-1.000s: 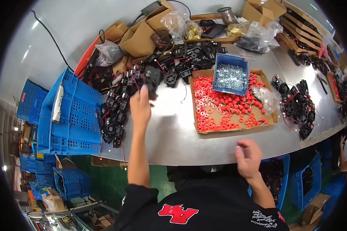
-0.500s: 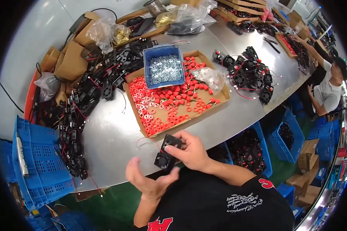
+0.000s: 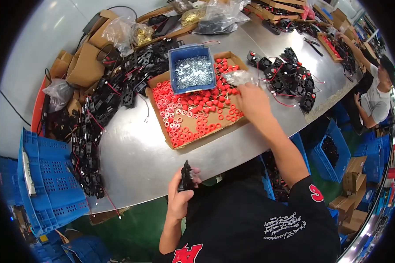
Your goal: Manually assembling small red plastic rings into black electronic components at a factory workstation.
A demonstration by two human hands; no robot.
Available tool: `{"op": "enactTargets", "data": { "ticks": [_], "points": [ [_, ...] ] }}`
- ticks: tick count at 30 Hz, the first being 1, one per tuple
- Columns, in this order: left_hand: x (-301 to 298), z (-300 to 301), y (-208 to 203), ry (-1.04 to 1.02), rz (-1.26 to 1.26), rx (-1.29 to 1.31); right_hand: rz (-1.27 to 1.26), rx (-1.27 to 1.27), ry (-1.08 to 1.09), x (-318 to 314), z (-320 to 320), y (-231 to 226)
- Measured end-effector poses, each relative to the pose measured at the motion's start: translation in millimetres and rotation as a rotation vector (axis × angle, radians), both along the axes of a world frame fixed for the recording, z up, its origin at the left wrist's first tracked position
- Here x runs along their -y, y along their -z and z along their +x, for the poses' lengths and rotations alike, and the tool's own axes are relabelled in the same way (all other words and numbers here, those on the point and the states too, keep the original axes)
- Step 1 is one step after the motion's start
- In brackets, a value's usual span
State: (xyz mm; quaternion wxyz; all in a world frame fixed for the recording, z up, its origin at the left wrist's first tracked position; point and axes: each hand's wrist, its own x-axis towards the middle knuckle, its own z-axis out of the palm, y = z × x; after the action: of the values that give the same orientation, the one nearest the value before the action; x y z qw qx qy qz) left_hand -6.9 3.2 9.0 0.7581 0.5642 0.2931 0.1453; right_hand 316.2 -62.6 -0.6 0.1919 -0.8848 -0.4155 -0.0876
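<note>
Head view: the largest thing is the steel table (image 3: 131,173), with a blue perforated crate (image 3: 52,179) at its left end. A long heap of black fan units (image 3: 88,144) with red wires runs along the far left side. In the middle lies a shallow cardboard tray (image 3: 190,121), and to its right a smaller cluster of black fan units (image 3: 296,83). Red caps show on several of that cluster, while I can make out none on the left heap; I judge the cluster worked on and the heap largely waiting, so much seems left. A blue plastic bin (image 3: 195,90) rests over the tray's far part.

The right hand (image 3: 254,103) is over the tray's right side, fingers bent beside a clear plastic bag (image 3: 238,78); whether they have hold of anything cannot be told. The left hand (image 3: 178,197), before the table's near edge, has fingers and thumb closed around one black fan unit (image 3: 187,176), seen edge-on; whether it carries a cap is hidden.

Smallest are the red-headed screws (image 3: 215,100), the red rings (image 3: 164,97) and the bin's tiny silvery metal pieces (image 3: 193,72), all plentiful.
</note>
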Motion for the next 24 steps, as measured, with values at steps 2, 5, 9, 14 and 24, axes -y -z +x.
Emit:
{"op": "enactTargets", "data": {
  "ticks": [2, 5, 9, 14, 24],
  "points": [
    [2, 4, 4, -0.036, -0.145, 0.106, -0.157, 0.017, 0.033, -3, 9, 3],
    [9, 6, 7, -0.08, -0.289, 0.143, -0.243, 0.004, 0.068, -11, 8, -12],
    [17, 11, 12, -0.229, -0.472, 0.233, 0.088, -0.069, 0.088, -6, -27, -25],
    [13, 27, 10, -0.318, -0.501, 0.139, 0.398, -0.831, -0.399, 17, -118, -30],
    [7, 19, 8, -0.437, -0.458, 0.246, 0.444, -0.918, -0.518, 13, -172, -7]
  ]
}}
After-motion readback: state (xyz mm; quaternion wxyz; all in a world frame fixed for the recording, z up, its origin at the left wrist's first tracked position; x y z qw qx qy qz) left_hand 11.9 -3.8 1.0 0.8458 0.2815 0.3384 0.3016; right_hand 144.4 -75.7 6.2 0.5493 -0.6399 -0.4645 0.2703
